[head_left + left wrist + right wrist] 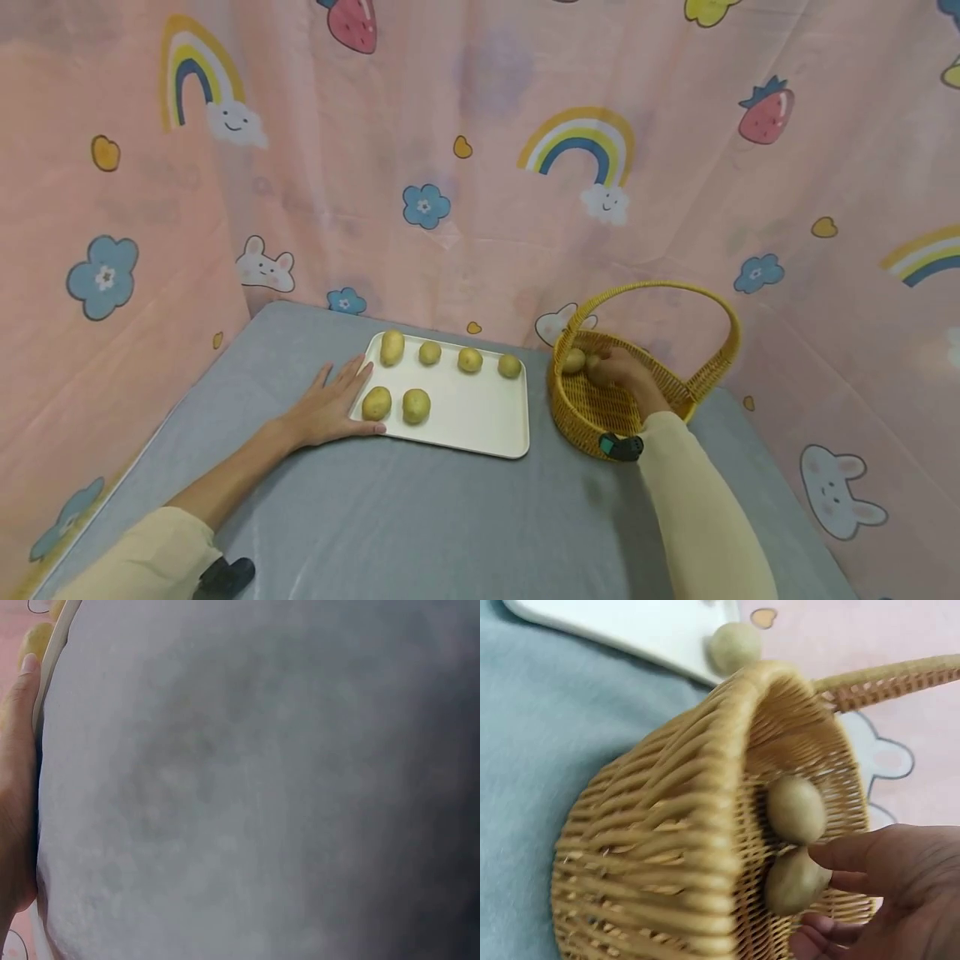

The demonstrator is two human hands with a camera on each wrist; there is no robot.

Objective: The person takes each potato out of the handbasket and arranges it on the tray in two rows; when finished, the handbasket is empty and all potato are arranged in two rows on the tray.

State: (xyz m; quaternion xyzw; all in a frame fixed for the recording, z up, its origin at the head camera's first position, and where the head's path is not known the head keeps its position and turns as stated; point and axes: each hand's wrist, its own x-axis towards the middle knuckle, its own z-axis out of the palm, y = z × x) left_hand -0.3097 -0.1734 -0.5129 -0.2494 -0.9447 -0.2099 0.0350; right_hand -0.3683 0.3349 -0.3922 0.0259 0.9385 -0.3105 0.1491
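Observation:
My left hand (333,406) lies spread at the left end of a white tray (472,417), thumb along its near edge and fingers at its left side. Several potatoes (416,406) sit on that tray, most of them in a row along the far edge. Inside a wicker basket (581,425) to the right, my right hand (628,372) reaches down. Its thumb and a finger pinch a potato (796,883), seen closely in the right wrist view. Touching that one is another potato (796,810) in the basket. The left wrist view catches only part of the left hand (16,787).
A tall arched handle (652,285) rises over the basket. Grey cloth (450,517) covers the table. Behind and beside it hangs a pink printed curtain (487,250), close to the tray's and basket's far sides.

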